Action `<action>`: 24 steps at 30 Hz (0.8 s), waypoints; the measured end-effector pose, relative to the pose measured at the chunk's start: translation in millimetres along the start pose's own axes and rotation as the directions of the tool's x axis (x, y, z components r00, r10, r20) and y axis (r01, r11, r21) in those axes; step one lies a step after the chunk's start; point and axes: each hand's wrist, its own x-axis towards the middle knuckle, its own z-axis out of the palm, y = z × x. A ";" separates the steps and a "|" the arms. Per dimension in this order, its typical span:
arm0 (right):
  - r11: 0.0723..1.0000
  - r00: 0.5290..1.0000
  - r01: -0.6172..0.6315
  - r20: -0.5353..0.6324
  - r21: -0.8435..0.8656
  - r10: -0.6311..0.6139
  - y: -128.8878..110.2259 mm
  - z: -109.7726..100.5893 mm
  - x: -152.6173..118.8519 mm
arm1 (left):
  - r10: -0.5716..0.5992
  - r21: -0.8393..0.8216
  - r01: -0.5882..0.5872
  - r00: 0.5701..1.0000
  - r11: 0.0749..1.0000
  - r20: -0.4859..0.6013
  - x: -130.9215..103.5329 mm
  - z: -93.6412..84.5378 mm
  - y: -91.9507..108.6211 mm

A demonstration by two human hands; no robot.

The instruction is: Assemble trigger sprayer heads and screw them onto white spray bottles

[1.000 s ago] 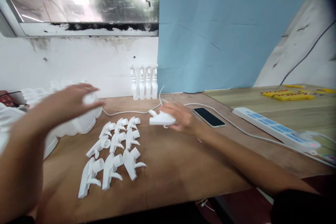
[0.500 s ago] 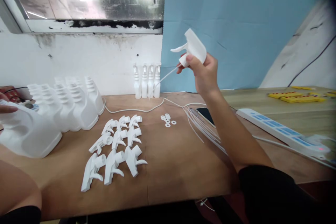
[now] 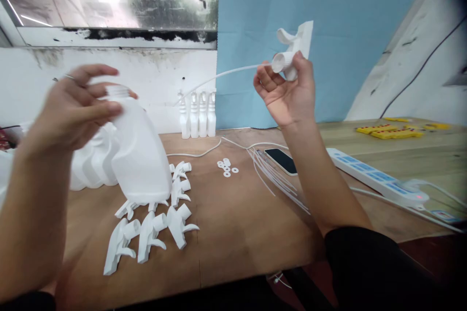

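My left hand grips a white plastic bottle by its neck, holding it up in front of several trigger sprayer heads. The bottle's mouth is uncapped and points up. My right hand is raised before the blue sheet, closed on a white trigger sprayer. A thin dip tube runs from that sprayer's collar leftward, its far end in front of the wall. Loose sprayer heads lie in rows on the brown table, some of them hidden by the bottle.
More white bottles stand at the left, partly behind my left hand. Small slim bottles stand by the wall. White ring washers, loose tubes, a phone, a power strip and yellow pieces lie further right.
My left hand has brought a bottle from the far left toward the middle, above the sprayer heads. The sprayer in my right hand has turned, its collar facing me, and moved slightly right.
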 end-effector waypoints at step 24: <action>0.997 0.982 -0.073 0.178 0.039 0.065 -10.3 22.9 -17.8 | -0.129 0.034 0.125 0.965 0.992 0.228 4.6 59.1 -10.3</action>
